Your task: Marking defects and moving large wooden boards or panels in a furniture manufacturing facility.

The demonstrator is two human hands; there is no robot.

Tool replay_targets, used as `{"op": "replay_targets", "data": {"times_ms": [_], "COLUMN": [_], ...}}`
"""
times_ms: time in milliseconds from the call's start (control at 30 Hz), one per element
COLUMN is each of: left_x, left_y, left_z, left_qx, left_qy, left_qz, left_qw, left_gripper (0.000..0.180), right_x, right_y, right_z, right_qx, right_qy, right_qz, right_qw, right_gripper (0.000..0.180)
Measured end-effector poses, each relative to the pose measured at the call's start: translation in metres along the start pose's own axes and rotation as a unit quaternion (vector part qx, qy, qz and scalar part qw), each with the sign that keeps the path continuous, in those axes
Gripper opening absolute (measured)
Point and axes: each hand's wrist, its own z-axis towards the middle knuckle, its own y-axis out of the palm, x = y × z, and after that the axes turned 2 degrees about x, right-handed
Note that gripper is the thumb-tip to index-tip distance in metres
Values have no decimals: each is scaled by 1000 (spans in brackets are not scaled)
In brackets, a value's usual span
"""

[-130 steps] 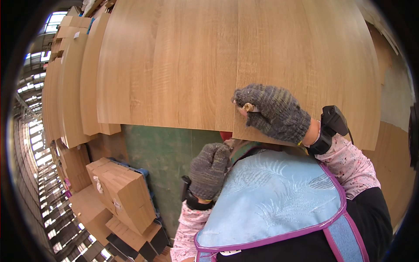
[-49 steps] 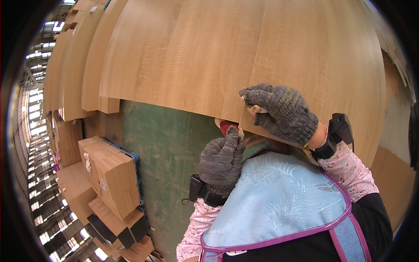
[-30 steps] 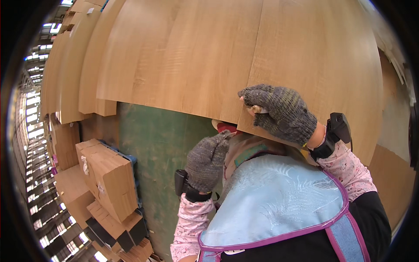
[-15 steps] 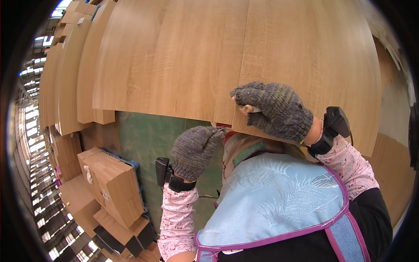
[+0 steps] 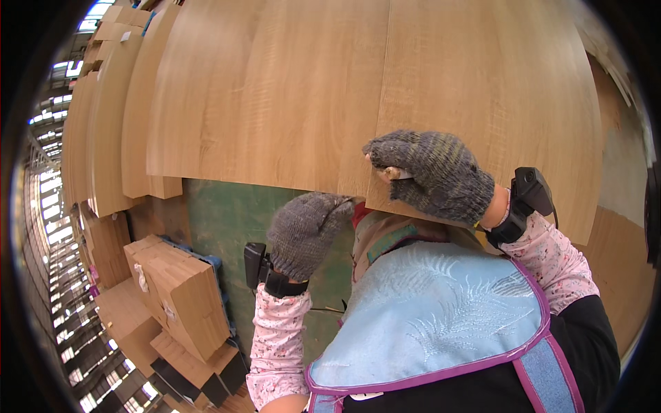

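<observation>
Wood panel: the big light-brown sheet point(image 5: 385, 89) fills the upper half of your view. Its lower edge runs just above your chest, and a seam splits it into a left and a right board. It sits where it did half a second ago.

Stacked panels: more sheets of the same wood point(image 5: 103, 138) stand in rows to your left, curving off toward the rim.

Floor: a green surface point(image 5: 220, 213) shows below the panel's edge, on your left side.

Cardboard boxes: brown cartons point(image 5: 179, 289) lie stacked at your lower left, well apart from both hands.

Apron: your pale blue bib with purple trim point(image 5: 441, 310) covers your chest below the panel.

Right hand: your grey knit glove point(image 5: 430, 172) is clamped over the lower edge of the right board, fingers curled on its face. The grip matches the earlier frames.

Left hand: your gloved left hand point(image 5: 306, 230) has come up since a second ago and now reaches the underside of the panel's edge near the seam. Its fingertips are bent against the wood. You cannot tell whether it grips or only presses.

Wrist bands: a black device point(image 5: 530, 196) rides on your right wrist, and another point(image 5: 256, 265) on your left.
</observation>
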Motion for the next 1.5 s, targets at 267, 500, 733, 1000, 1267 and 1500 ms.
{"op": "replay_targets", "data": {"times_ms": [267, 500, 733, 1000, 1267, 1500], "left_x": [4, 8, -4, 14, 2, -2], "left_y": [2, 3, 18, 48, 74, 105], "left_z": [7, -1, -12, -36, -41, -50], "left_qx": [-6, 3, 101, 3, -9, 92], "left_qy": [-8, -3, -136, -453, -396, -283], "left_qz": [40, -44, -157, -588, -693, -614], "left_qw": [999, 999, 973, 670, 602, 731], "left_gripper": [13, 15, 21, 31, 38, 39], "right_x": [-3, -1, -9, -9, -11, -22], "right_y": [-3, 2, -3, -1, 4, 6], "right_z": [1, 2, 6, 8, 13, 21], "right_qx": [-28, -7, -19, -9, -30, -177], "right_qy": [32, 21, 35, 21, 17, -7], "right_qz": [20, 25, 4, 13, 16, -48], "right_qw": [999, 999, 999, 1000, 999, 983], "right_gripper": [32, 30, 30, 40, 40, 40]}}
